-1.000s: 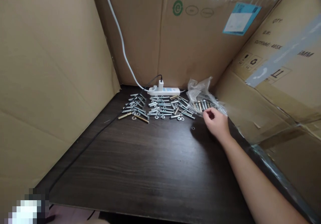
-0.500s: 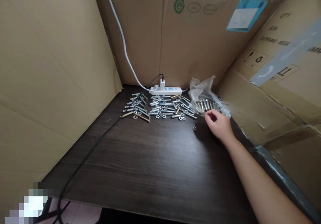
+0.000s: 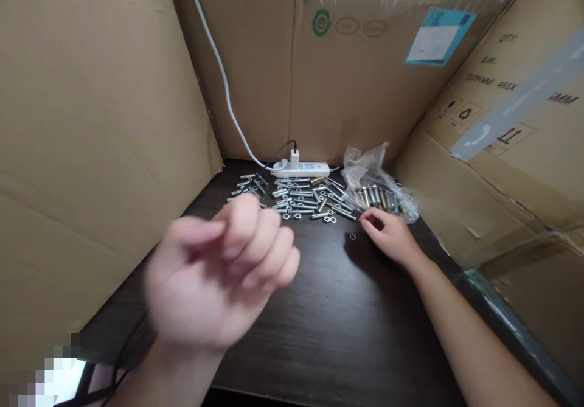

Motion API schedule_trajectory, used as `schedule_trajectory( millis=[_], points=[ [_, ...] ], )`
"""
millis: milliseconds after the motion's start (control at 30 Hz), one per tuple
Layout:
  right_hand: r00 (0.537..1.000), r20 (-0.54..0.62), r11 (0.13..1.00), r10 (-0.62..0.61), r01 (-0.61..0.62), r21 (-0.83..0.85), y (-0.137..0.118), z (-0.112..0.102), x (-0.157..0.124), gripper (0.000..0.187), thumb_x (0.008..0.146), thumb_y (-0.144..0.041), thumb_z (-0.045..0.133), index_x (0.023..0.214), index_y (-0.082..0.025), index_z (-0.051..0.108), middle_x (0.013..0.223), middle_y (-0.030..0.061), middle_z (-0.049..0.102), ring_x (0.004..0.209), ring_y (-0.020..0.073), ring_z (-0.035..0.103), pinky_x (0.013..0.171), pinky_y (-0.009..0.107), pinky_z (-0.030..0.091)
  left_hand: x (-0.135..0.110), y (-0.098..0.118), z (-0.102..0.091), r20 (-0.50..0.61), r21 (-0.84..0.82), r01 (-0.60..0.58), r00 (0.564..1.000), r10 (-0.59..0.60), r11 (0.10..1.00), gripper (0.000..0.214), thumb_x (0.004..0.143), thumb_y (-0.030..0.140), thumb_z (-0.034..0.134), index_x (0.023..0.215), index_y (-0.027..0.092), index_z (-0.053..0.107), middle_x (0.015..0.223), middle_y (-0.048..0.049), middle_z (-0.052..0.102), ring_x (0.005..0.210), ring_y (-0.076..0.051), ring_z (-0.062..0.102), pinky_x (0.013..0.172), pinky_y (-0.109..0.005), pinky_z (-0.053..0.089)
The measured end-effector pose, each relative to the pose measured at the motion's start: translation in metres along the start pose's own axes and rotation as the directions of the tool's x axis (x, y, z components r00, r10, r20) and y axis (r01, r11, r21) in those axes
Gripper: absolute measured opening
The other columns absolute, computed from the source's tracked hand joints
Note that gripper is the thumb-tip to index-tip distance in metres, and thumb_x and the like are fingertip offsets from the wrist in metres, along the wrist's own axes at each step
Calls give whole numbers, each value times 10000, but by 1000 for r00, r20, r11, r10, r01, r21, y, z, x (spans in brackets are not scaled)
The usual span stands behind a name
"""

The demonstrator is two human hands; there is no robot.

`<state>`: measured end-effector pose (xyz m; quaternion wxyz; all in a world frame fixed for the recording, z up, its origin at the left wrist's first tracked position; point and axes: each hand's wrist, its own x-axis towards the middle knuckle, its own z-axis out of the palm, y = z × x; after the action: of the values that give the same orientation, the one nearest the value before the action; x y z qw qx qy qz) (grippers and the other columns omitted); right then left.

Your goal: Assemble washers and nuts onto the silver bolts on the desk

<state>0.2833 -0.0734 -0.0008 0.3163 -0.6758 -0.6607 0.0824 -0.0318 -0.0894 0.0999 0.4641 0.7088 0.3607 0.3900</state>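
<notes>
My left hand [image 3: 221, 273] is raised over the table near the camera, palm toward me, its fingers curled in a loose fist; it is a little blurred and I see nothing in it. Beyond the bag's front edge, nearer to me, my right hand [image 3: 385, 230] has thumb and fingertips pinched together; whatever they hold, if anything, is too small to make out. A thin ring [image 3: 353, 236] lies on the table left of that hand. Behind it, a clear plastic bag [image 3: 367, 160] holds several bolts [image 3: 376, 196]. Rows of bolts, sleeves, nuts and washers [image 3: 298, 194] spread to its left, partly hidden by my left hand.
A white power strip [image 3: 310, 169] with a plugged-in charger [image 3: 294, 159] lies behind the rows. Its white cable [image 3: 223, 72] runs up the back carton. Large cardboard boxes [image 3: 91, 121] wall the dark table [image 3: 328, 334] on the left, back and right.
My left hand has come into view at the lower left, covering part of the left rows and the black cable. The right hand has shifted slightly left, away from the bag.
</notes>
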Motion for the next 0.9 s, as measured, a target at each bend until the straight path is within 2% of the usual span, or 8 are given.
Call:
schedule_trajectory(
  millis=[67, 167, 333, 400, 533, 733, 800, 900],
  points=[
    [999, 49, 1000, -14, 13, 6, -5, 1, -1, 170, 803, -293, 496, 820, -178, 619, 712, 26, 645, 638, 166, 579, 591, 257, 424, 29, 3, 2, -31, -270, -27, 999, 20, 962, 293, 837, 324, 257, 599, 200, 373, 518, 7, 285, 448, -112, 313, 442, -274, 372],
    [995, 97, 999, -31, 30, 11, -12, 5, -3, 154, 800, -279, 492, 819, -184, 611, 711, 22, 643, 631, 163, 577, 588, 258, 430, 82, -13, -8, -20, -414, -39, 999, 34, 910, 199, 755, 273, 355, 585, 191, 293, 514, 46, 170, 418, -75, 200, 400, -210, 254],
    [990, 119, 997, -74, 77, -23, -15, 16, -3, 145, 798, -274, 484, 818, -199, 606, 733, 17, 638, 661, 168, 580, 612, 269, 438, 130, -68, -40, -206, -192, -64, 978, 23, 979, 167, 735, 272, 382, 596, 186, 348, 461, 80, 173, 384, -56, 131, 395, -196, 122],
    [988, 133, 996, -82, 88, -33, -14, 19, -3, 155, 810, -285, 474, 825, -202, 604, 743, 18, 639, 666, 170, 582, 624, 276, 441, 129, -88, -51, -120, 86, -33, 992, 43, 996, 169, 725, 259, 414, 585, 166, 419, 464, 62, 289, 419, -61, 235, 425, -200, 172],
    [983, 155, 992, -102, 111, -54, -12, 22, -3, 160, 827, -299, 466, 820, -208, 597, 747, 17, 636, 669, 173, 582, 638, 286, 444, 114, -113, -71, 73, 493, -56, 997, 23, 868, 230, 778, 296, 431, 641, 144, 536, 586, 21, 486, 564, -95, 408, 549, -222, 306],
    [977, 183, 992, -109, 119, -50, -13, 23, -3, 161, 835, -300, 468, 844, -215, 605, 757, 17, 637, 666, 171, 582, 612, 281, 445, 94, -103, -68, 221, 574, 71, 946, -238, 816, 265, 871, 317, 337, 973, 200, 551, 676, 20, 549, 570, -118, 477, 559, -242, 356],
    [976, 191, 992, -106, 116, -42, -12, 24, -4, 166, 837, -301, 467, 849, -215, 609, 758, 20, 640, 664, 172, 584, 603, 280, 447, 90, -100, -59, 283, 611, 11, 931, -231, 792, 227, 863, 277, 352, 1002, 214, 520, 803, -4, 581, 686, -139, 523, 618, -260, 395],
    [977, 186, 992, -107, 116, -40, -11, 24, -5, 175, 840, -309, 469, 863, -214, 614, 782, 31, 648, 676, 178, 591, 600, 282, 456, 87, -104, -57, 219, 795, -109, 969, -115, 597, 170, 819, 169, 352, 896, 187, 502, 904, -56, 560, 872, -191, 508, 764, -320, 406]
  ],
)
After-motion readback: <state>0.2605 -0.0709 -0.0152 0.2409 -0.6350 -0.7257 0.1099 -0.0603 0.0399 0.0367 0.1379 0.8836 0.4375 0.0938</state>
